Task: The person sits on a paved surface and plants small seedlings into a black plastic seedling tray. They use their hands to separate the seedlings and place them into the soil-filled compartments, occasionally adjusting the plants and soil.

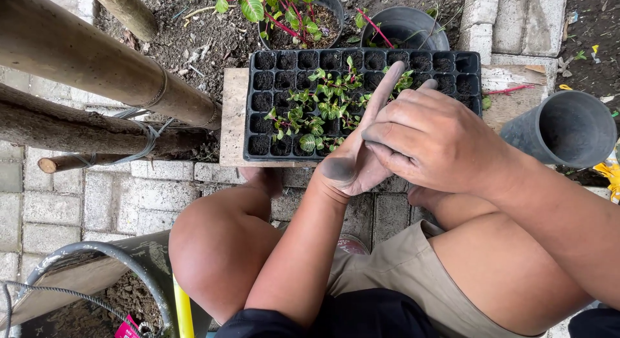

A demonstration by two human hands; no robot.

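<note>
Near left, a metal bucket (110, 273) holds soil beside your bare knee; above your lap, your right hand (436, 141) lies fingers flat across your soil-smudged left hand (358, 154), open with fingers stretched, neither grasping anything; just beyond, the black seedling tray (271, 112) sits on a board (234, 118), empty black pots (568, 128) farther right

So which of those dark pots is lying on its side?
The grey pot at the right edge, mouth open and empty. The two pots behind the seedling tray stand upright: one holds a leafy plant, the other a red stem.
</note>
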